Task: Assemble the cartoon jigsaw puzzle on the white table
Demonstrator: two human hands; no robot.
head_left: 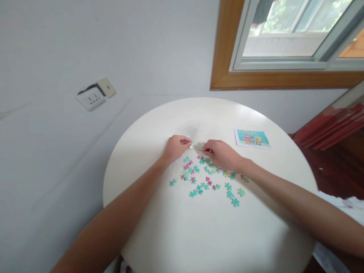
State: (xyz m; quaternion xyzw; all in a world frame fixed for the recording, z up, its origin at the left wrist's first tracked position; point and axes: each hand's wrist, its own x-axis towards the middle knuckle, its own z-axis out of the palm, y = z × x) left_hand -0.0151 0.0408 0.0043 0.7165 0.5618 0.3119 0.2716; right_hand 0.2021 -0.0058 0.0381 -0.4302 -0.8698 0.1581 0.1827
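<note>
Beyond the scattered teal-and-pink jigsaw pieces, left fingers pinch a small pale jigsaw piece; right fingers curl, grasp unclear.

Left hand pinching 1 puzzle piece; right hand by scattered pieces; picture card on table.

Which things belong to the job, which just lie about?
Belongs:
small teal and pink jigsaw pieces, one pinched by the left hand
round white table
rectangular teal cartoon card, probably: matching colours

Lying about:
rectangular white wall socket
brown wooden window frame
red folded fabric
</note>
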